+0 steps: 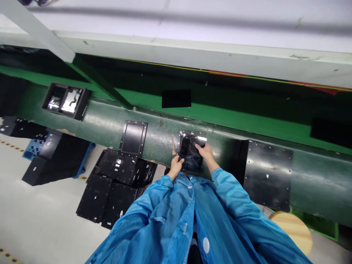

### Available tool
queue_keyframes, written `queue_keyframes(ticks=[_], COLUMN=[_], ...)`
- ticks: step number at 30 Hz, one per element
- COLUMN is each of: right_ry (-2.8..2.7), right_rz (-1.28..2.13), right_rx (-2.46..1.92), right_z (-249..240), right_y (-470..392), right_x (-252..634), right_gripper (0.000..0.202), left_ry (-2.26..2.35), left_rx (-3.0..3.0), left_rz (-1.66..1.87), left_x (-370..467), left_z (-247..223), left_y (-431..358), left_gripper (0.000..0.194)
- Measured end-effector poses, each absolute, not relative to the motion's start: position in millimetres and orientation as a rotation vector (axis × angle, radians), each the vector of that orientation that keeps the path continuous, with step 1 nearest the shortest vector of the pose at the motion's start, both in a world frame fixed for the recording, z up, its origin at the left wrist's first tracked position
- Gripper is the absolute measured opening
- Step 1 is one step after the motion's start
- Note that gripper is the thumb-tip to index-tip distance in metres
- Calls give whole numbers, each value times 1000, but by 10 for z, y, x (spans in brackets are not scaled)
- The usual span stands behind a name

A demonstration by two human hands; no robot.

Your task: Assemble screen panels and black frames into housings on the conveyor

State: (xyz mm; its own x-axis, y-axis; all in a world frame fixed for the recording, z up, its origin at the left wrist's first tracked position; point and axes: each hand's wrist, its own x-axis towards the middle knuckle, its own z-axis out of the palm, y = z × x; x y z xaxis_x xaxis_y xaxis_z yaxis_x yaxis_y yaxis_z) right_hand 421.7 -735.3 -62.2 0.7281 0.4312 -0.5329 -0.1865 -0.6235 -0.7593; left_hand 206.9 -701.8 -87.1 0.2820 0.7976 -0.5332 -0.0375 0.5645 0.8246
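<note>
A glossy black rectangular panel (190,156), screen-like and full of reflections, is between my two hands at the near edge of the green bench. My left hand (176,167) grips its near left edge, thumb on top. At the right edge, my right hand (205,153) closes on the panel with the thumb over its face and the other fingers mostly hidden. Beneath it shows the far edge of a black plate (196,133) with fasteners. To the left lies a black frame (133,138) with a smooth grey centre.
A dark divided tray (66,101) sits further left on the bench. Stacked black plates (117,167) stand beside the bench at left. A pile topped by a large black plate (268,174) is at right, near a round wooden stool (292,231). A white shelf (192,47) overhangs the back.
</note>
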Motion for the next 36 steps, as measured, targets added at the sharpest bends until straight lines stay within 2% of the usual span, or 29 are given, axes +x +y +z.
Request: queue_keyframes(ticks=[2,5,7,10,12,14,17,23,27,31,33,36], right_ry=[-232,-238,-190,-35,46,65,63,203,158,-119,-270,-429], right_rz=[830,788,840,1241,1471,1488,1346,1073,964,837,772,693], right_rx=[-2239,-2316,-2258,-1893,-1568,-1363,-1289,-1698,-1815,-2174,-2295,-2351], right_z=[-641,-589,-500,-344,-273,-251,-317,-571,-644,-638,-620,-585], right_y=[-7502,-7709,-7820,-7916,-7903,-7823,-7644,-7412,-7401,-7540,-7616,-7681], right_x=[4142,4083,4064,4024,3989,3972,3998,4054,3947,3810,3798,3867], right_gripper=[44,34,41,54,53,44,33,22,17,40,50,53], left_ry=[1164,1142,1101,1042,1007,984,1006,1251,1478,1500,1494,1526], left_rx=[809,825,805,749,707,697,760,1088,1309,1280,1294,1428], left_rz=[653,647,647,644,645,648,628,511,456,472,505,460], left_x=[2043,2015,1994,1967,1962,1968,1993,2048,2026,1999,2002,2021], left_z=[-855,-772,-688,-561,-503,-488,-546,-756,-806,-764,-724,-648], left_y=[-7063,-7087,-7087,-7080,-7066,-7039,-6987,-6921,-6919,-6926,-6929,-6918], left_gripper=[39,41,45,50,53,54,52,31,32,20,24,34])
